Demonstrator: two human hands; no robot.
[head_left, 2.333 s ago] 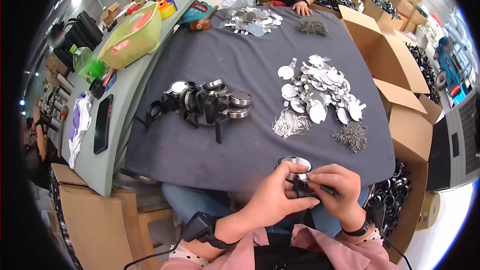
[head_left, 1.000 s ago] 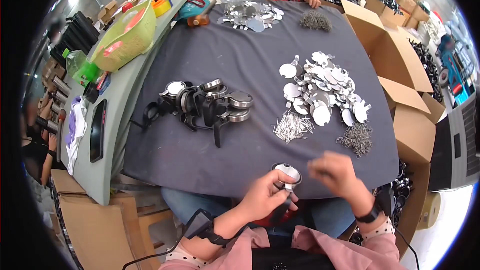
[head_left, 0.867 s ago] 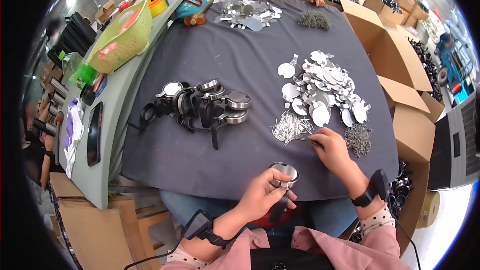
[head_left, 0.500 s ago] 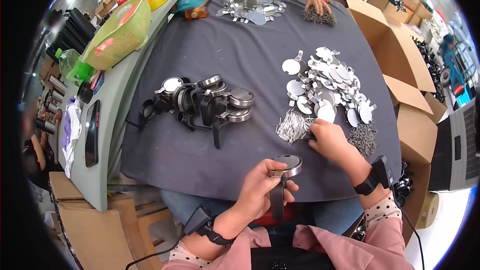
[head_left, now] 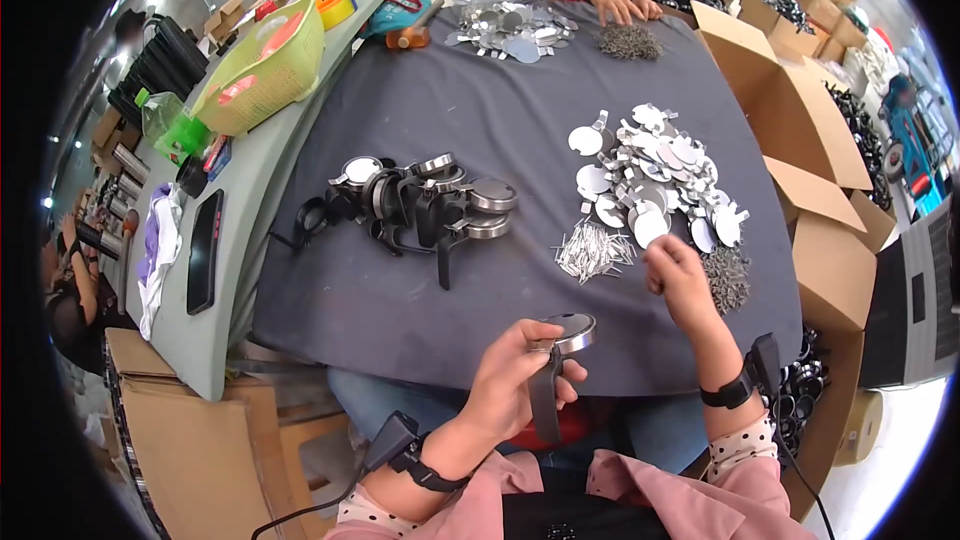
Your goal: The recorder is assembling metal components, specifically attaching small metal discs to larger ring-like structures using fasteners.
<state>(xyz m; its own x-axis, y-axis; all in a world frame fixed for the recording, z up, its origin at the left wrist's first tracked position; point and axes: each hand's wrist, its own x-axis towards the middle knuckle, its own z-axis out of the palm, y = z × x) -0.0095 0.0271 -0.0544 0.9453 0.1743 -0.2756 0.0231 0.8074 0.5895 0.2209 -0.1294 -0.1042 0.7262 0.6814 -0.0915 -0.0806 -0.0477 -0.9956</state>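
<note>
Left hand [head_left: 520, 380] grips a round metal case [head_left: 567, 331] with a dark strap [head_left: 545, 405] hanging toward the body, long axis near-vertical; right hand [head_left: 680, 275] is up-right of it, fingers pinched, contents too small to tell; pile of silver discs [head_left: 655, 180] and pins [head_left: 592, 250] lie just beyond; right hand nearer them.
</note>
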